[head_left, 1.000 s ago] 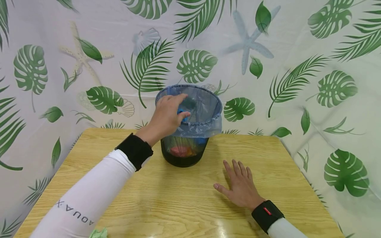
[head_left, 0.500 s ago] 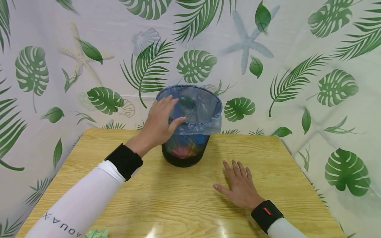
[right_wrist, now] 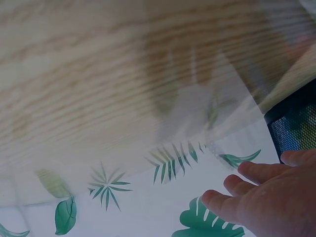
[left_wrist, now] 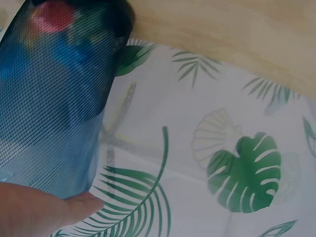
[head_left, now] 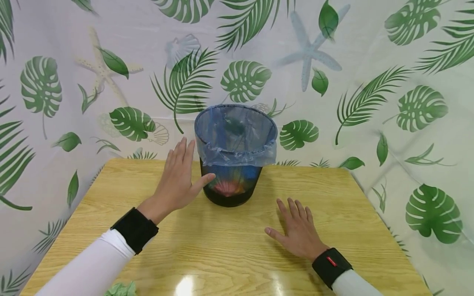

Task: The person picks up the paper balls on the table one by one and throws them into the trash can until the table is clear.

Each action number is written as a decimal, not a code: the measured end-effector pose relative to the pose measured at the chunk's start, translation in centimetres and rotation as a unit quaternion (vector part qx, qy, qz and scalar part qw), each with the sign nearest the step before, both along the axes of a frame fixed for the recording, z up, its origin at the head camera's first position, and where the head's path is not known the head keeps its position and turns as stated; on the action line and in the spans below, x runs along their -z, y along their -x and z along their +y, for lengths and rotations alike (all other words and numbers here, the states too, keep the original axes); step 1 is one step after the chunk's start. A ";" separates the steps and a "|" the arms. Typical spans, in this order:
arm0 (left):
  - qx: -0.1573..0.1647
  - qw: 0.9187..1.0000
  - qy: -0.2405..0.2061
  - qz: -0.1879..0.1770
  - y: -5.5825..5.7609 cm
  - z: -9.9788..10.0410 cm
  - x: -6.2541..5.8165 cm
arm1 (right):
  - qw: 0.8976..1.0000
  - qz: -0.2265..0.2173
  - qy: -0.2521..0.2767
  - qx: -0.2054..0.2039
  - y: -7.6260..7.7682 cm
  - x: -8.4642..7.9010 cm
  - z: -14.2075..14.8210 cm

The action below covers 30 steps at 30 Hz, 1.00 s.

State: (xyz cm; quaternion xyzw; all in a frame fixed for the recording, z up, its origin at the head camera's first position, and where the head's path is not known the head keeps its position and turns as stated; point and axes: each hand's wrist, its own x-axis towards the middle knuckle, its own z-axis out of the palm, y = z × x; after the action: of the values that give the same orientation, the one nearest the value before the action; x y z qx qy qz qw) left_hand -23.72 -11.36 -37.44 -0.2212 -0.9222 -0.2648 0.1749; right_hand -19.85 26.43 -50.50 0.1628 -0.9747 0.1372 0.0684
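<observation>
A black mesh wastebasket [head_left: 231, 174] with a blue plastic liner [head_left: 240, 158] folded over its rim stands upright towards the back of the table. Red, yellow and blue pieces show through its mesh, most colourfully near the base [left_wrist: 52, 15]. My left hand [head_left: 175, 179] is just left of the wastebasket, fingers straight and thumb spread, with nothing in it. In the head view the thumb overlaps the basket's side. My right hand [head_left: 298, 236], fingers extended, lies over the table to the right front of the basket and holds nothing.
A crumpled piece of light green paper [head_left: 121, 289] lies at the table's near left edge. Behind the wooden table [head_left: 222, 246] hangs a white cloth [head_left: 252, 24] printed with leaves, shells and starfish.
My left hand has drawn back from over the wastebasket's opening, moving down and left. A blue piece seen near its fingers earlier is no longer there. My right hand stays put.
</observation>
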 end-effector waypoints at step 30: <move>-0.059 0.970 0.189 -0.138 -9.4 -7.2 6.6 | 1.000 0.000 -0.008 -0.003 0.1 0.2 -0.2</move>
State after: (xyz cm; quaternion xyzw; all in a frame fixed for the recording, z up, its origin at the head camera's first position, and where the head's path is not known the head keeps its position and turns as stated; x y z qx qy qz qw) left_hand -14.32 -18.54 -44.06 -0.1571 -0.9821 -0.1027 0.0158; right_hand -19.97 26.23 -50.73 0.1666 -0.9751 0.1299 0.0671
